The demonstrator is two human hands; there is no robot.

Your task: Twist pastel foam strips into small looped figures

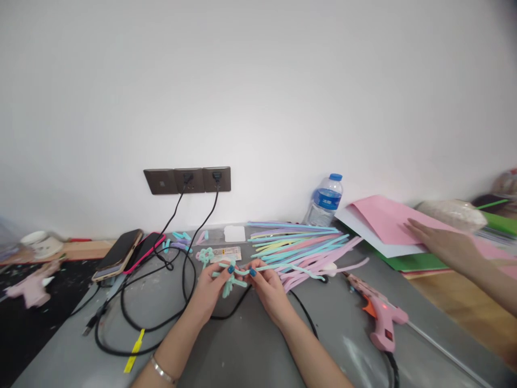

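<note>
My left hand [210, 288] and my right hand [270, 291] meet over the grey table [242, 350]. Both pinch a mint-green pipe cleaner [231, 277] that is bent into loops between the fingertips. Its long end runs to the right toward a fan of pastel pipe cleaners [301, 248] lying just behind my right hand. A small looped mint piece [204, 254] rests behind my left hand.
Black cables [161, 302] loop from wall sockets [188, 180] across the table's left. Two phones [121, 253] lie at the left. A pink glue gun [379, 315] lies at the right. A water bottle [325, 200] stands behind. Another person's hand [440, 242] rests on pink paper [383, 218].
</note>
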